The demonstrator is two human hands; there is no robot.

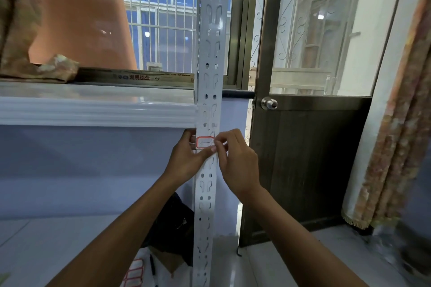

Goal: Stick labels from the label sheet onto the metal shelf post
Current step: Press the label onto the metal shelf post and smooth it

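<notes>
A tall white metal shelf post [208, 91] runs upright through the centre of the frame, from the top edge to the bottom edge. Its face is punched along its whole length with pairs of keyhole slots and small round holes.

Behind it, a barred window [161, 16] fills the upper middle, a white ledge [93, 109] crosses the left side, and a dark door [310, 158] with a round metal knob [269, 103] stands to the right. A patterned curtain [396, 135] hangs down the far right edge.

Two bare forearms reach up from the bottom of the frame and meet at the post just below centre. The left hand [186, 158] wraps the post's left edge, its thumb lying across the front. The right hand [238, 158] comes in from the right, fingertips pinched together on the right end of a label [204, 142].

The label is a small white rectangle with a red border and faint lines inside. It lies flat across the post's face, between the two hands.

At the bottom of the frame, left of the post, the label sheet [134, 272] lies on the floor, showing more red-bordered labels, with a dark pen [152, 265] just beside it.
</notes>
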